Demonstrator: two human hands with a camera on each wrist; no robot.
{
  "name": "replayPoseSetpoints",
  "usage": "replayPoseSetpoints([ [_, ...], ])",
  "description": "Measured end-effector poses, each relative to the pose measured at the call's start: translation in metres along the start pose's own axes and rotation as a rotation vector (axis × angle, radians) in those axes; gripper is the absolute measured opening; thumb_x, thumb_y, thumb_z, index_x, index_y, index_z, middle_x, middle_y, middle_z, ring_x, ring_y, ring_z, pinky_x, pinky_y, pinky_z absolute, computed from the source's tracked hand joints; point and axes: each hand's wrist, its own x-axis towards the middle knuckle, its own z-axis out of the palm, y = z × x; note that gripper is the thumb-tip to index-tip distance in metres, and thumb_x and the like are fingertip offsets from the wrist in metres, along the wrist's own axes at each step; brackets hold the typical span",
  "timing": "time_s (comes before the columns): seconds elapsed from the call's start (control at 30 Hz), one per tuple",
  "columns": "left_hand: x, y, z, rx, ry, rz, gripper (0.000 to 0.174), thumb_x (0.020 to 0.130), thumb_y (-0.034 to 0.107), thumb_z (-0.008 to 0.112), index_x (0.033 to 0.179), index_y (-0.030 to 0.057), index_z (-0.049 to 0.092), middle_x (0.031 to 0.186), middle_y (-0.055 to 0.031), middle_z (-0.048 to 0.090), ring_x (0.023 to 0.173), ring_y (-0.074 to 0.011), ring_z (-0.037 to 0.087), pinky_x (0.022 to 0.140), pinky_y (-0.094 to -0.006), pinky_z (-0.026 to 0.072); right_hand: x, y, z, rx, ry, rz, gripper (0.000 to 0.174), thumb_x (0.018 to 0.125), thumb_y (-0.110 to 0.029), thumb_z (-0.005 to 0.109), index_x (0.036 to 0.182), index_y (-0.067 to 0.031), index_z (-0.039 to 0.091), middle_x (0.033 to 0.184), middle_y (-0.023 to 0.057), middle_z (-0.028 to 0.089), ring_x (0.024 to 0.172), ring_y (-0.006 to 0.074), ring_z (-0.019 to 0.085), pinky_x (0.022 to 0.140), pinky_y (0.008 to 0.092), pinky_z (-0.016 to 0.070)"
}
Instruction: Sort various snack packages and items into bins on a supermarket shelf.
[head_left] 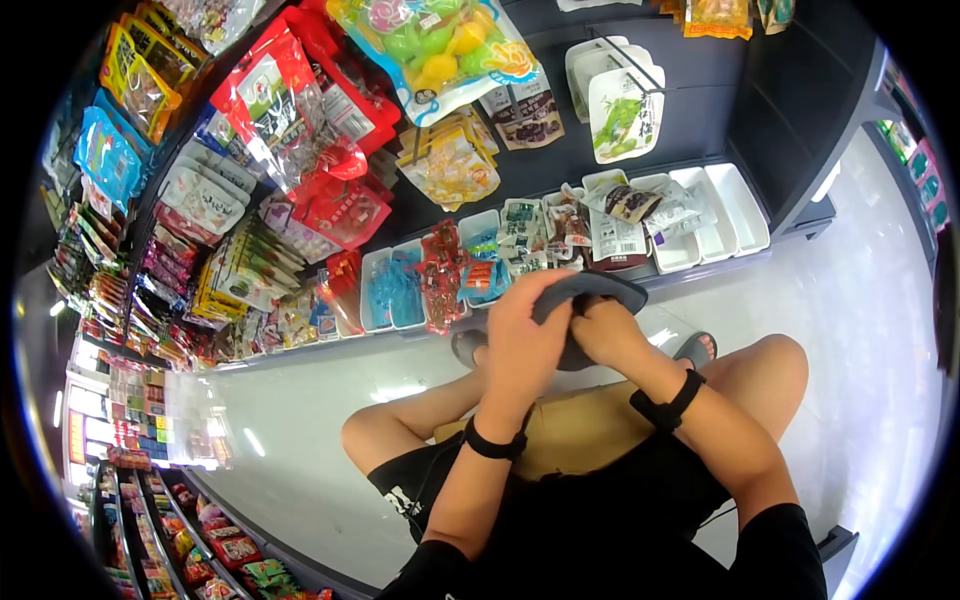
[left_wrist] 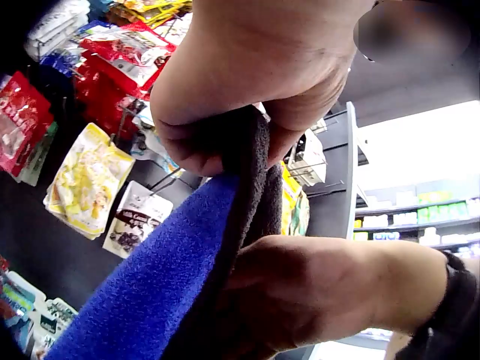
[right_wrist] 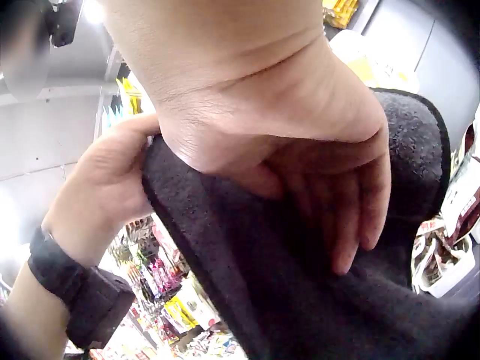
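Note:
A cloth (head_left: 608, 288), dark grey on one face and blue on the other, is held up over the lap. My left hand (head_left: 527, 325) grips it at one edge, fingers and thumb on either side of a fold. In the left wrist view the blue face of the cloth (left_wrist: 161, 262) hangs below that hand (left_wrist: 240, 82). My right hand (head_left: 610, 335) is curled against the cloth beside the left. The right wrist view shows the right hand's fingers (right_wrist: 345, 217) bent down over the dark face, its thumb partly hidden.
A shelf rack with hanging snack bags (head_left: 285, 110) stands in front. White trays (head_left: 735, 210) of small packets line its lower edge. Brown cardboard (head_left: 570, 435) lies between the person's legs. A dark side panel (head_left: 830, 150) rises at the right.

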Motion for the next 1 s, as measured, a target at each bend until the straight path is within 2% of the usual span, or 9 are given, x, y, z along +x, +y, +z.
replayPoseSetpoints([
  [0.03, 0.002, 0.004, 0.005, 0.043, -0.043, 0.077, 0.026, 0.086, -0.002, 0.063, 0.111, 0.0001, 0.070, 0.102, -0.0104, 0.074, 0.092, -0.0185, 0.069, 0.084, -0.0293, 0.0522, 0.000, 0.006, 0.008, 0.012, 0.124, -0.089, 0.038, 0.091, -0.025, 0.054, 0.115, 0.0026, 0.066, 0.115, 0.0281, 0.067, 0.111, 0.0436, 0.063, 0.097, 0.0502, 0.0498],
  [0.07, 0.004, 0.013, 0.010, 0.086, -0.087, 0.151, 0.026, 0.085, -0.002, 0.064, 0.111, 0.0009, 0.071, 0.102, -0.0115, 0.074, 0.092, -0.0211, 0.070, 0.083, -0.0304, 0.0528, 0.010, 0.028, 0.020, -0.236, 0.177, -0.375, 0.037, 0.090, -0.028, 0.057, 0.114, -0.0018, 0.067, 0.112, 0.0234, 0.070, 0.108, 0.0406, 0.066, 0.092, 0.0505, 0.0516],
  [0.13, 0.006, 0.019, 0.025, 0.189, -0.092, 0.304, 0.027, 0.079, -0.003, 0.065, 0.105, 0.0031, 0.071, 0.092, -0.0128, 0.069, 0.086, -0.0319, 0.068, 0.077, -0.0348, 0.0529, -0.007, 0.009, -0.008, -0.340, 0.171, -0.471, 0.034, 0.087, -0.029, 0.062, 0.111, -0.0056, 0.069, 0.109, 0.0192, 0.071, 0.104, 0.0374, 0.067, 0.086, 0.0486, 0.0527],
  [0.2, 0.010, 0.027, 0.031, 0.463, -0.144, 0.485, 0.026, 0.077, -0.003, 0.067, 0.102, 0.0040, 0.071, 0.085, -0.0115, 0.063, 0.080, -0.0346, 0.064, 0.072, -0.0375, 0.0516, -0.006, 0.018, -0.009, -0.305, 0.181, -0.514, 0.031, 0.083, -0.027, 0.066, 0.107, -0.0076, 0.070, 0.106, 0.0177, 0.072, 0.099, 0.0357, 0.068, 0.080, 0.0463, 0.0533],
  [0.3, 0.021, 0.028, 0.041, 0.561, -0.135, 0.521, 0.025, 0.077, -0.004, 0.068, 0.100, 0.0059, 0.071, 0.081, -0.0100, 0.060, 0.076, -0.0349, 0.062, 0.068, -0.0390, 0.0504, -0.015, 0.003, -0.028, -0.309, 0.201, -0.393, 0.030, 0.080, -0.024, 0.070, 0.104, -0.0068, 0.070, 0.103, 0.0166, 0.073, 0.096, 0.0347, 0.069, 0.077, 0.0447, 0.0550],
  [0.5, 0.032, 0.033, 0.061, 0.219, -0.315, 0.327, 0.027, 0.080, -0.003, 0.068, 0.104, 0.0068, 0.072, 0.089, -0.0114, 0.067, 0.082, -0.0331, 0.066, 0.072, -0.0356, 0.0522, 0.000, 0.033, -0.044, -0.223, 0.105, -0.476, 0.025, 0.085, -0.019, 0.066, 0.105, -0.0050, 0.069, 0.102, 0.0165, 0.072, 0.093, 0.0343, 0.069, 0.079, 0.0440, 0.0549],
  [0.7, 0.027, 0.053, 0.075, 0.171, -0.607, 0.256, 0.027, 0.087, 0.008, 0.072, 0.115, 0.0065, 0.071, 0.089, -0.0112, 0.066, 0.077, -0.0281, 0.063, 0.072, -0.0329, 0.0507, 0.019, 0.038, -0.067, 0.109, 0.278, -0.545, 0.023, 0.082, -0.019, 0.068, 0.101, -0.0055, 0.067, 0.097, 0.0147, 0.069, 0.089, 0.0333, 0.066, 0.077, 0.0435, 0.0535],
  [0.93, 0.034, 0.055, 0.082, -0.012, -0.650, 0.201, 0.027, 0.087, 0.007, 0.072, 0.114, 0.0053, 0.071, 0.088, -0.0084, 0.065, 0.078, -0.0212, 0.062, 0.072, -0.0309, 0.0481, 0.039, 0.044, -0.068, 0.025, 0.493, -0.601, 0.022, 0.080, -0.018, 0.070, 0.097, -0.0060, 0.065, 0.091, 0.0126, 0.066, 0.083, 0.0322, 0.064, 0.074, 0.0430, 0.0517],
  [1.0, 0.035, 0.051, 0.082, -0.033, -0.695, 0.209, 0.027, 0.092, 0.014, 0.069, 0.116, 0.0037, 0.069, 0.085, -0.0059, 0.064, 0.077, -0.0170, 0.061, 0.071, -0.0299, 0.0465, 0.046, 0.048, -0.064, 0.029, 0.529, -0.611, 0.022, 0.079, -0.018, 0.071, 0.096, -0.0062, 0.064, 0.089, 0.0120, 0.065, 0.081, 0.0318, 0.063, 0.074, 0.0428, 0.0513],
])
